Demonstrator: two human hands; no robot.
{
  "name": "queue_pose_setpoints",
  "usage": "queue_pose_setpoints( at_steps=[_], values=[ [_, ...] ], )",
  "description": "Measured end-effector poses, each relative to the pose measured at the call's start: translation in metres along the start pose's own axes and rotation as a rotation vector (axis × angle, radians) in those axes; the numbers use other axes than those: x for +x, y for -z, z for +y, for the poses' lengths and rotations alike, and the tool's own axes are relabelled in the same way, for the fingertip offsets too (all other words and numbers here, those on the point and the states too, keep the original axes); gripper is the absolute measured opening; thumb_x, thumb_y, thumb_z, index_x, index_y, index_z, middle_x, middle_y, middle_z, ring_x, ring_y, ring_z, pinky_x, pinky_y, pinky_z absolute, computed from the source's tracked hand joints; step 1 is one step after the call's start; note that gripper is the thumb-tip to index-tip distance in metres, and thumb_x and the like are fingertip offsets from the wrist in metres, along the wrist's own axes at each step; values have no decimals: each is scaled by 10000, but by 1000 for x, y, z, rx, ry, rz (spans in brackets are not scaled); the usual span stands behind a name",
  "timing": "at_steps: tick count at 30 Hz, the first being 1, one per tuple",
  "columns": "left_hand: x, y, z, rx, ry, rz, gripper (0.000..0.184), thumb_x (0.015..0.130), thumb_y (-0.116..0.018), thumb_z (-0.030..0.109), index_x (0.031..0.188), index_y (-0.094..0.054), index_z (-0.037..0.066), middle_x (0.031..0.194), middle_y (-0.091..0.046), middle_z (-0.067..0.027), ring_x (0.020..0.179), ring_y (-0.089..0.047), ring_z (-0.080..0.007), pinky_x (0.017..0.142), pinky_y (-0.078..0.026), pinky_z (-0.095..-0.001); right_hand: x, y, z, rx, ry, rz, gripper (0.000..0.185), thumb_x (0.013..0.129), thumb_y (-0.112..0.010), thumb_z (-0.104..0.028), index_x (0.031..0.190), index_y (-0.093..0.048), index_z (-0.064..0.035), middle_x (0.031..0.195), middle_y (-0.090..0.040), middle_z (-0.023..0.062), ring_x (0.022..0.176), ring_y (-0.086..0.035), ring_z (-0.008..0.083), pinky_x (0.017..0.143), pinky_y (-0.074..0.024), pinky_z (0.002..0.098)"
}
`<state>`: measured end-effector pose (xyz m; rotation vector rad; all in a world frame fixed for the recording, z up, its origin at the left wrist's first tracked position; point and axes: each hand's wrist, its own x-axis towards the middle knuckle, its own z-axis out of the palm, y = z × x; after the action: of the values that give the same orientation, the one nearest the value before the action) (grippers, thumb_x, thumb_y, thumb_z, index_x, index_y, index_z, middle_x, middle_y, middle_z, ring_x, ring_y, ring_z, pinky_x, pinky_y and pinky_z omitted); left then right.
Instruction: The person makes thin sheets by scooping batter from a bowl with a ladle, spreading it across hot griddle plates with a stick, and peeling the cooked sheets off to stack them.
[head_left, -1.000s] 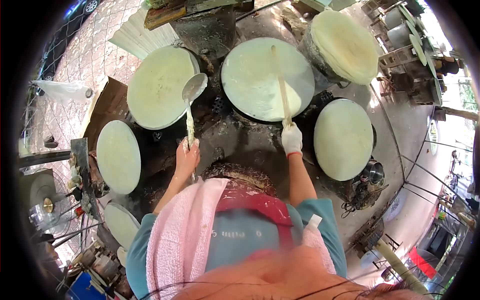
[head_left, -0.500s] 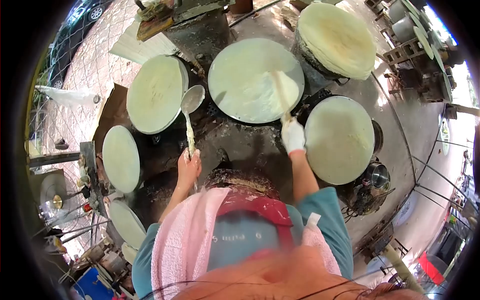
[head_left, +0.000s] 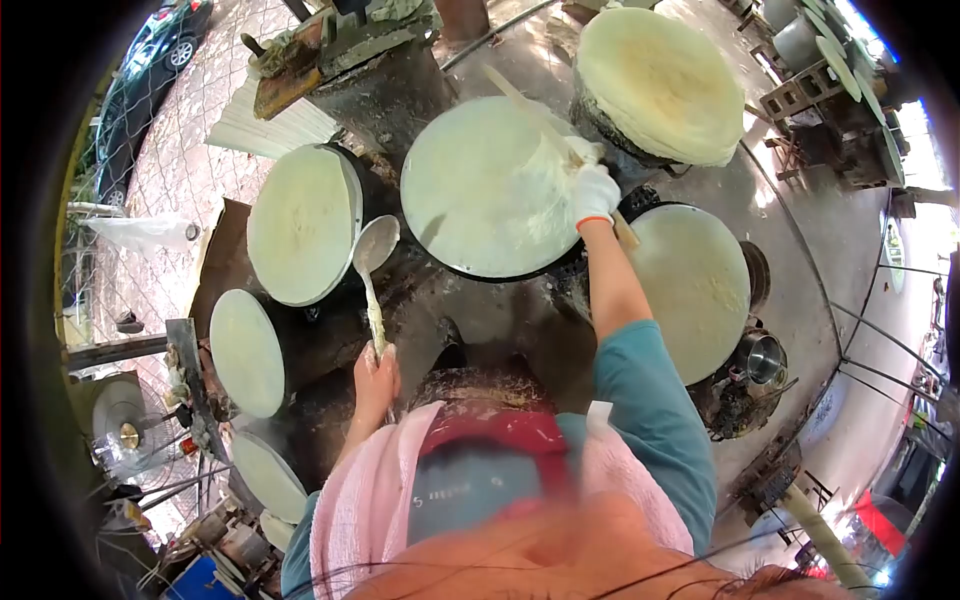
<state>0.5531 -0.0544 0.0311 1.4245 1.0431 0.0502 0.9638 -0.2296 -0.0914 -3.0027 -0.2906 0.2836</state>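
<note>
In my bare left hand [head_left: 376,382] is the handle of a metal ladle [head_left: 377,243], its bowl held up between two round griddles. My right hand [head_left: 596,194], in a white glove, grips a long flat wooden stick [head_left: 515,95]. The stick slants over the right side of the middle griddle [head_left: 460,170], which has pale batter on its surface. Thicker, streaky batter [head_left: 540,190] lies by the stick. Whether the stick touches the batter along its whole length I cannot tell.
Around the middle stand a left griddle [head_left: 300,225], a right griddle [head_left: 692,290] and a back-right one piled with a thick pale layer [head_left: 660,85]. More pale discs [head_left: 246,352] are at the left. A metal pot [head_left: 762,355] and a fan [head_left: 128,430] flank the area.
My right hand has moved forward and slightly right with the wooden stick, which has turned to slant toward the far left. My left hand still holds the ladle at much the same place.
</note>
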Motion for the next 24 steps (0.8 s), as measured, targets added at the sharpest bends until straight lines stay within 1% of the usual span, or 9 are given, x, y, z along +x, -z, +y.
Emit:
queue_pose_setpoints(
  at_steps=[2,5,7,9,11,13,16,22,24],
  values=[
    [1,-2,1,1,14,-11,141,940,-525,157,861,-446,71,557,-408,14,371,-366,-85,345,-288,-245,-29,7,-11,330,141,69,307,898,-543,-254,1105,-629,-45,1126,-600,234,979,-639,329,784,-532,415],
    [1,-13,13,7,23,-20,151,941,-525,161,852,-444,70,553,-408,11,364,-365,-91,343,-287,-249,-119,-10,9,947,295,108,407,885,-610,-129,1279,-543,-51,1358,-475,237,1200,-534,259,917,-476,364],
    [8,-22,13,23,-51,-43,175,950,-505,157,819,-441,60,555,-382,6,370,-328,-83,325,-270,-239,-173,-58,28,1520,74,245,396,894,-618,-92,1284,-547,-98,1188,-611,130,982,-624,155,745,-512,266],
    [19,-30,18,26,-89,-88,179,951,-503,159,815,-438,63,553,-377,9,369,-328,-81,325,-270,-237,-219,-64,51,1826,-340,-34,319,924,-604,-180,1241,-579,-152,845,-627,15,624,-572,79,493,-436,198],
    [38,-42,22,45,-143,-147,194,961,-503,181,809,-438,78,544,-370,24,367,-324,-73,321,-269,-231,-243,-46,56,1765,-559,-381,318,914,-623,-216,1224,-601,-148,604,-516,-34,445,-428,37,387,-328,198],
    [61,-59,40,82,-183,-198,219,963,-505,197,785,-442,84,538,-378,21,368,-341,-70,325,-266,-229,-241,-34,62,1773,-476,-485,343,905,-637,-261,1224,-593,-142,560,-479,-61,389,-385,40,337,-286,207],
    [118,-91,69,39,-225,-279,204,941,-516,182,801,-480,39,542,-434,-10,364,-383,-98,341,-278,-256,-222,-27,81,1686,-430,-291,323,910,-630,-279,1200,-606,-139,570,-474,-73,386,-375,33,337,-268,202],
    [237,-180,118,108,-201,-582,229,953,-498,172,780,-473,23,610,-438,-18,434,-361,-99,405,-310,-252,-228,-12,88,1579,-505,-629,299,908,-623,-289,1176,-618,-155,553,-451,-72,372,-342,39,340,-256,209],
    [264,-205,115,85,-136,-632,222,950,-491,149,769,-467,23,626,-444,-23,451,-364,-99,401,-313,-252,-245,-21,83,1578,-486,-365,261,909,-625,-283,1130,-625,-144,550,-443,-73,379,-344,38,345,-256,211]
  ],
)
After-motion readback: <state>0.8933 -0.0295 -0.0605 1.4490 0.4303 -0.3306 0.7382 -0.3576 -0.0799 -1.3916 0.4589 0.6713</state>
